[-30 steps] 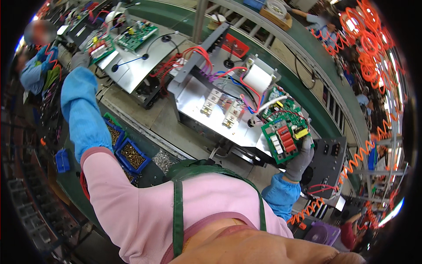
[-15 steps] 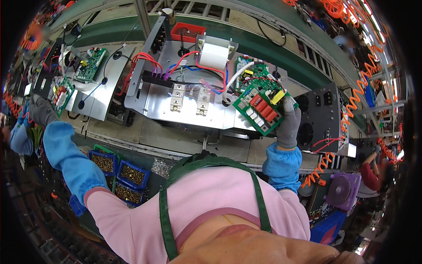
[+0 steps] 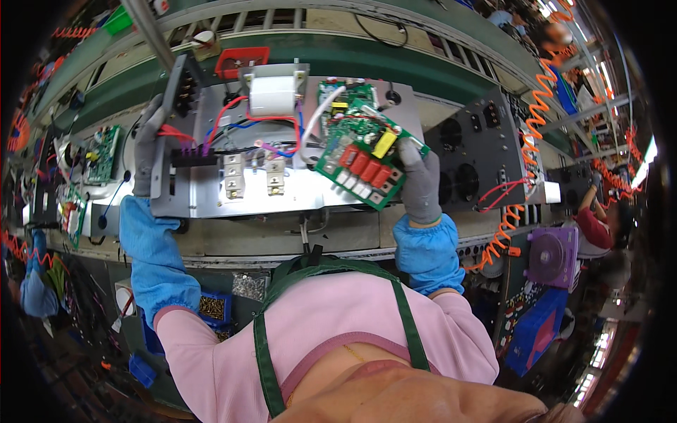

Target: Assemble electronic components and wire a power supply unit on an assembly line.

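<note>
An open metal chassis [image 3: 211, 203] lies before me, with a white cylindrical capacitor [image 3: 272, 97], red and blue wires and two pale terminal modules [image 3: 275, 176] on it. My right hand [image 3: 422, 182], in a grey glove, is closed on the right edge of a green circuit board [image 3: 345, 156]. That board carries red blocks and a yellow part, and sits tilted over another green board [image 3: 328, 95]. My left hand [image 3: 147, 151], also gloved, lies with fingers stretched along the outer side of the chassis's grey left panel [image 3: 166, 166].
A second chassis with boards [image 3: 104, 158] stands on the left. To the right is a dark housing with round fan openings [image 3: 486, 151]. A red bin [image 3: 241, 62] sits behind, blue screw bins [image 3: 214, 308] near me, a purple fan [image 3: 553, 257] at right. Orange coiled hoses hang at right.
My left hand has come from the left-hand chassis to the left panel of the middle one. My right hand still holds the circuit board. The view has shifted, with the chassis appearing further left.
</note>
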Motion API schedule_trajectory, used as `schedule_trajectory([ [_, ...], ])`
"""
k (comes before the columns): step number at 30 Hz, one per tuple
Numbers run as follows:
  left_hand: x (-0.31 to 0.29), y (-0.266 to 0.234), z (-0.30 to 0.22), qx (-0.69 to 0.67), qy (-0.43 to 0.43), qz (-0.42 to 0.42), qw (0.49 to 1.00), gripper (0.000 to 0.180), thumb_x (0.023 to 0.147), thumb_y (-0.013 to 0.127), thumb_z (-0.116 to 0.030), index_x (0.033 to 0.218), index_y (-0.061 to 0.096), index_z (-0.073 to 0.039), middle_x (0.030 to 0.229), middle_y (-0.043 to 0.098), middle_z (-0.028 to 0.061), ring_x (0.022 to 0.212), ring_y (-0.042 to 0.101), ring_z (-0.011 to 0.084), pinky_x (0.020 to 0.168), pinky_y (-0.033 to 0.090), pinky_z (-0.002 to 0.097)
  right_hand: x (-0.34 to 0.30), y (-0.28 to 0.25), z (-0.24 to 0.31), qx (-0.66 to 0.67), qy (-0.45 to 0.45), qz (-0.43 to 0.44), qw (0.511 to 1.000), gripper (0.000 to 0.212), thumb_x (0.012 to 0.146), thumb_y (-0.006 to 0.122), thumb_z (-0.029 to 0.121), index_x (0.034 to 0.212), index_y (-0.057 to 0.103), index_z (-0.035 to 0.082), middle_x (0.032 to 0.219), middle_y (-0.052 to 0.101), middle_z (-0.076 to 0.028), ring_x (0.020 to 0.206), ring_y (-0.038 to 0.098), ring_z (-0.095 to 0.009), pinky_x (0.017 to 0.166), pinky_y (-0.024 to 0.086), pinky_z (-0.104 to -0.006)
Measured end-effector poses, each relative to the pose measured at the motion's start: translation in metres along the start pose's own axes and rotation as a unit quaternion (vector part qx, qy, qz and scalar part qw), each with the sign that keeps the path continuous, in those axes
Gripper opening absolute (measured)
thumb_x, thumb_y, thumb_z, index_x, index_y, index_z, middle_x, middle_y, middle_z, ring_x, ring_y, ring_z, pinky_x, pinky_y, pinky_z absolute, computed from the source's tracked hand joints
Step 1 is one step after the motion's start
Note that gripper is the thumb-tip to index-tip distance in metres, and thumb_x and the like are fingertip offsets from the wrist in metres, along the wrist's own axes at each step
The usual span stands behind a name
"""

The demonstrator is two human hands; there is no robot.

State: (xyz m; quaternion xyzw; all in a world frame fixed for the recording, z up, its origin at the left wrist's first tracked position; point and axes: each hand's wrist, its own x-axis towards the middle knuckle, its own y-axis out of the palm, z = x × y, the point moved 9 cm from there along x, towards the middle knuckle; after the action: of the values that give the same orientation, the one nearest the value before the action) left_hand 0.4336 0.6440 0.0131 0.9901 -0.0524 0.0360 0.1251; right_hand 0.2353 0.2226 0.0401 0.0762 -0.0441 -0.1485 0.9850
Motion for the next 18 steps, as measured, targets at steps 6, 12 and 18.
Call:
schedule_trajectory([
  [6,-0.010,0.002,0.003,-0.038,-0.019,0.016,0.999,0.052,0.093,0.048,-0.020,0.139,0.036,0.001,0.129,0.049,0.0120,0.117,0.049,0.0178,0.102,0.038,0.0312,0.002,0.006,0.005,0.008,0.015,0.042,0.999,0.035,0.093,0.054,0.027,0.110,0.062,-0.003,0.089,0.066,-0.004,0.076,0.060,-0.006,0.066,0.049,-0.0220],
  [12,-0.017,0.016,-0.007,-0.044,0.028,0.029,0.998,0.055,0.090,0.053,-0.025,0.136,0.039,0.001,0.129,0.050,0.0132,0.118,0.049,0.0211,0.103,0.037,0.0329,0.004,0.000,0.002,-0.019,0.006,0.061,0.998,0.033,0.093,0.054,0.025,0.108,0.063,-0.002,0.086,0.066,-0.003,0.073,0.059,-0.004,0.062,0.048,-0.0198],
  [18,-0.025,0.018,-0.009,-0.021,0.006,0.012,1.000,0.052,0.089,0.052,-0.028,0.131,0.045,0.000,0.124,0.052,0.0143,0.115,0.050,0.0215,0.101,0.038,0.0337,0.003,0.007,0.003,0.018,0.026,0.053,0.998,0.033,0.093,0.054,0.024,0.109,0.061,-0.004,0.091,0.065,-0.005,0.076,0.061,-0.008,0.066,0.050,-0.0220],
])
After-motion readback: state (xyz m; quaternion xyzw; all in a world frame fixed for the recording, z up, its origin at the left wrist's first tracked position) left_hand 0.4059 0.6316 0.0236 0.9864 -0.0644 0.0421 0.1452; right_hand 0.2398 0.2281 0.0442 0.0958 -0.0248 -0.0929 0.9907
